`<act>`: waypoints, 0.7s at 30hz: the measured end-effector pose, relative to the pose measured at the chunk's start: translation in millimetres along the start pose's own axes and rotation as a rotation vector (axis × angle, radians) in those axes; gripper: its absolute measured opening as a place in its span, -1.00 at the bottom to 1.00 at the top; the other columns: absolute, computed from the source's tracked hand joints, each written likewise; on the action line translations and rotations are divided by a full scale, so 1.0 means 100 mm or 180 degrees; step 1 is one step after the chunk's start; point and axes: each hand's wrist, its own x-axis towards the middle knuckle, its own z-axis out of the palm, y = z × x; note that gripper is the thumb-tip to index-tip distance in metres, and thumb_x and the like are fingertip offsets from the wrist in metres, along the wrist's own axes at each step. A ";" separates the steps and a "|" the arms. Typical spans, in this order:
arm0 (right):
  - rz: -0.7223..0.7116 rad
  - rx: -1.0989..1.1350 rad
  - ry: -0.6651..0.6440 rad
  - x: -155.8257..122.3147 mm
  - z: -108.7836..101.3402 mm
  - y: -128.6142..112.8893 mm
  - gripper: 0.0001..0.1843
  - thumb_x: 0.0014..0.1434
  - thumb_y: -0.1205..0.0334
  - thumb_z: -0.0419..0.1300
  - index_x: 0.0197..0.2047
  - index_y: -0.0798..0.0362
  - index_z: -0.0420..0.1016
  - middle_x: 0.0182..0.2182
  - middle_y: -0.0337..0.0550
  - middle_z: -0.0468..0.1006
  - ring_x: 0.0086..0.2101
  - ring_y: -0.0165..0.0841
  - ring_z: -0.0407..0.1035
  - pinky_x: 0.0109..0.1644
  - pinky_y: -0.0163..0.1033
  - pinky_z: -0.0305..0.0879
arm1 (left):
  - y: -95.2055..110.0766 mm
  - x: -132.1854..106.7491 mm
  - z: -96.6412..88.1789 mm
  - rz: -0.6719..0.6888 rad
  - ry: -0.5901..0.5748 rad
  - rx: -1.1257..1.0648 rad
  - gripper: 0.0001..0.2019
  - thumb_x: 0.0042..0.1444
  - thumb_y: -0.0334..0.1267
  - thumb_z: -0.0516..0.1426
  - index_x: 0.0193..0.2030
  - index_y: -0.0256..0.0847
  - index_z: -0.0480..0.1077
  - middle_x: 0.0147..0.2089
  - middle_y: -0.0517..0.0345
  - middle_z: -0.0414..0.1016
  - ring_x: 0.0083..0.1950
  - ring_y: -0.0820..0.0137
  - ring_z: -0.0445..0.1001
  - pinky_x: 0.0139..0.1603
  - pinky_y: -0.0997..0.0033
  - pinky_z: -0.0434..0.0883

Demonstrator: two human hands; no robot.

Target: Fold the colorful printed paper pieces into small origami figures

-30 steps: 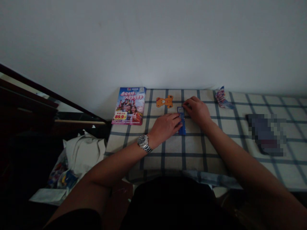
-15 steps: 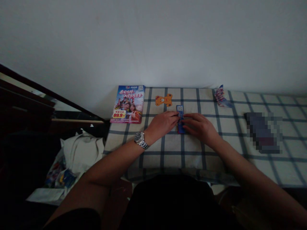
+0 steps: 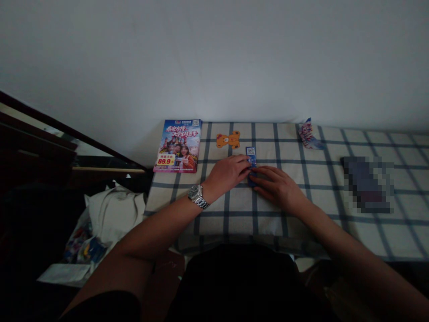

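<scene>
Head camera, and we look down past a dark wooden frame (image 3: pixel 36 134) at the far left. Below it, we find a crumpled off-white cloth (image 3: pixel 114 214) with colourful packets (image 3: pixel 85 250) beside it and a white paper (image 3: pixel 63 274) lower down. Moving right, a travel brochure (image 3: pixel 177 146) with a yellow 89.9 price tag lies at the back edge of the blue-checked tabletop (image 3: pixel 268 228), against the white wall (image 3: pixel 214 58). An orange teddy-bear cutout (image 3: pixel 230 139) sits just to its right.

Our left hand (image 3: pixel 228 175), with a steel wristwatch (image 3: pixel 197 196) on its wrist, and our right hand (image 3: pixel 276 188) come together near the middle of the tabletop. Their fingers meet at a narrow blue card (image 3: pixel 251 165) printed with a QR code, which lies lengthwise, its top end showing and its lower end under our fingertips. We cannot tell whether they pinch it or only press on it.

Farther right, a patterned wrapper (image 3: pixel 309 136) lies at the back edge, and a pixelated object (image 3: pixel 367 184) is too blurred to name.
</scene>
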 end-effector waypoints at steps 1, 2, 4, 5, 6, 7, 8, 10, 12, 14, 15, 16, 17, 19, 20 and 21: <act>-0.0003 -0.0018 0.0008 0.00 0.00 0.00 -0.64 0.44 0.16 0.21 0.24 -0.04 0.59 0.26 0.07 0.54 0.24 0.00 0.42 0.27 0.22 0.49 | 0.00 0.00 0.00 0.0006 0.0000 -0.0014 -0.81 0.43 -0.23 0.20 0.09 -0.18 0.54 0.24 0.07 0.56 0.17 0.27 0.57 0.16 0.22 0.57; -0.0010 -0.0037 0.0013 0.00 0.00 0.00 -0.64 0.44 0.16 0.21 0.25 -0.04 0.58 0.26 0.07 0.54 0.25 0.00 0.42 0.27 0.22 0.49 | -0.01 0.00 0.00 0.0010 0.0000 -0.0024 -0.81 0.43 -0.23 0.19 0.09 -0.18 0.54 0.24 0.07 0.56 0.17 0.27 0.57 0.16 0.22 0.56; -0.0028 -0.0073 0.0028 -0.01 0.01 0.00 -0.63 0.44 0.16 0.20 0.25 -0.02 0.58 0.26 0.07 0.53 0.25 0.00 0.42 0.27 0.21 0.49 | -0.01 0.00 0.00 0.0004 0.0000 -0.0032 -0.82 0.43 -0.24 0.19 0.08 -0.18 0.55 0.23 0.06 0.57 0.17 0.27 0.57 0.15 0.23 0.56; -0.0034 -0.0084 0.0036 -0.01 0.01 0.00 -0.63 0.45 0.16 0.20 0.25 -0.02 0.58 0.26 0.08 0.53 0.25 0.00 0.42 0.27 0.21 0.49 | 0.00 0.00 0.01 0.0001 0.0006 -0.0033 -0.82 0.43 -0.24 0.18 0.08 -0.18 0.55 0.23 0.05 0.57 0.17 0.27 0.57 0.15 0.23 0.56; -0.0035 -0.0088 0.0032 -0.01 0.01 0.00 -0.63 0.45 0.16 0.20 0.25 -0.01 0.58 0.26 0.08 0.53 0.25 0.00 0.42 0.27 0.21 0.49 | 0.00 0.00 0.01 0.0002 0.0018 -0.0029 -0.82 0.43 -0.24 0.18 0.08 -0.18 0.56 0.23 0.04 0.57 0.17 0.27 0.57 0.15 0.23 0.56; -0.0031 -0.0087 0.0020 -0.01 0.01 0.00 -0.63 0.45 0.16 0.20 0.25 -0.01 0.58 0.26 0.08 0.53 0.25 0.00 0.42 0.27 0.21 0.49 | 0.00 0.00 0.01 0.0001 0.0033 -0.0018 -0.82 0.43 -0.24 0.19 0.08 -0.19 0.56 0.23 0.04 0.57 0.17 0.26 0.57 0.15 0.23 0.56; -0.0023 -0.0082 0.0013 -0.01 0.01 0.00 -0.63 0.45 0.16 0.20 0.25 -0.01 0.58 0.26 0.08 0.54 0.24 0.00 0.42 0.28 0.21 0.49 | 0.01 0.00 0.01 0.0001 0.0047 -0.0006 -0.81 0.43 -0.24 0.19 0.08 -0.19 0.56 0.23 0.04 0.57 0.17 0.26 0.57 0.15 0.22 0.56; -0.0004 -0.0048 0.0008 -0.01 0.01 0.00 -0.64 0.44 0.16 0.20 0.24 -0.03 0.59 0.26 0.06 0.54 0.24 0.00 0.42 0.28 0.21 0.48 | 0.02 -0.01 0.02 0.0000 0.0066 0.0017 -0.81 0.42 -0.23 0.20 0.09 -0.19 0.55 0.23 0.04 0.57 0.16 0.25 0.58 0.15 0.22 0.57; 0.0000 0.0053 0.0034 0.00 0.00 0.00 -0.65 0.44 0.16 0.21 0.22 -0.04 0.60 0.25 0.05 0.55 0.24 0.00 0.43 0.28 0.22 0.48 | 0.02 -0.01 0.03 -0.0002 0.0071 0.0040 -0.80 0.42 -0.23 0.20 0.10 -0.19 0.55 0.23 0.04 0.57 0.16 0.25 0.58 0.13 0.22 0.57; 0.0041 0.0257 0.0090 0.01 -0.02 0.02 -0.67 0.44 0.17 0.20 0.21 -0.05 0.60 0.23 0.03 0.57 0.22 -0.03 0.46 0.27 0.20 0.48 | 0.02 -0.01 0.03 0.0012 0.0078 0.0059 -0.80 0.43 -0.23 0.19 0.10 -0.19 0.55 0.22 0.02 0.58 0.14 0.25 0.58 0.12 0.21 0.58; 0.0089 0.0390 0.0135 0.03 -0.03 0.04 -0.68 0.45 0.19 0.20 0.20 -0.05 0.60 0.21 0.02 0.58 0.19 -0.05 0.48 0.26 0.17 0.49 | 0.02 -0.01 0.03 0.0016 0.0083 0.0069 -0.80 0.43 -0.23 0.19 0.10 -0.19 0.55 0.22 0.02 0.58 0.14 0.25 0.58 0.11 0.21 0.58; 0.0196 0.0537 0.0172 0.05 -0.04 0.06 -0.68 0.46 0.20 0.18 0.21 -0.06 0.58 0.19 0.01 0.59 0.16 -0.09 0.51 0.24 0.12 0.51 | 0.02 -0.01 0.03 0.0018 0.0086 0.0082 -0.80 0.43 -0.23 0.19 0.10 -0.20 0.55 0.22 0.01 0.58 0.13 0.25 0.58 0.11 0.20 0.58; 0.0337 0.0674 0.0266 0.07 -0.05 0.09 -0.69 0.46 0.22 0.16 0.19 -0.06 0.59 0.15 0.00 0.61 0.11 -0.13 0.54 0.22 0.08 0.52 | 0.02 -0.01 0.02 0.0023 0.0081 0.0094 -0.79 0.43 -0.23 0.19 0.10 -0.20 0.56 0.22 0.01 0.57 0.13 0.25 0.59 0.11 0.20 0.58; 0.0636 0.0797 0.0437 0.15 -0.07 0.15 -0.76 0.44 0.23 0.18 0.09 -0.07 0.62 0.05 -0.02 0.63 0.02 -0.15 0.57 0.15 0.03 0.55 | 0.02 0.00 0.02 0.0025 0.0048 0.0119 -0.79 0.43 -0.22 0.19 0.09 -0.20 0.56 0.22 0.01 0.57 0.12 0.25 0.59 0.09 0.20 0.58; 0.0778 0.0791 0.0513 0.19 -0.08 0.19 -0.79 0.42 0.23 0.20 0.03 -0.05 0.63 -0.02 -0.02 0.64 -0.02 -0.15 0.58 0.10 0.00 0.55 | 0.02 0.00 0.01 0.0026 0.0025 0.0127 -0.80 0.43 -0.21 0.19 0.08 -0.20 0.57 0.22 0.01 0.57 0.11 0.25 0.59 0.08 0.20 0.58; 0.0869 0.0793 0.0503 0.24 -0.08 0.23 -0.83 0.40 0.23 0.22 -0.01 -0.04 0.64 -0.07 -0.03 0.64 -0.07 -0.15 0.58 0.05 -0.02 0.55 | 0.02 0.00 0.01 0.0025 0.0009 0.0130 -0.80 0.43 -0.21 0.19 0.07 -0.20 0.57 0.22 0.01 0.57 0.11 0.25 0.59 0.07 0.21 0.59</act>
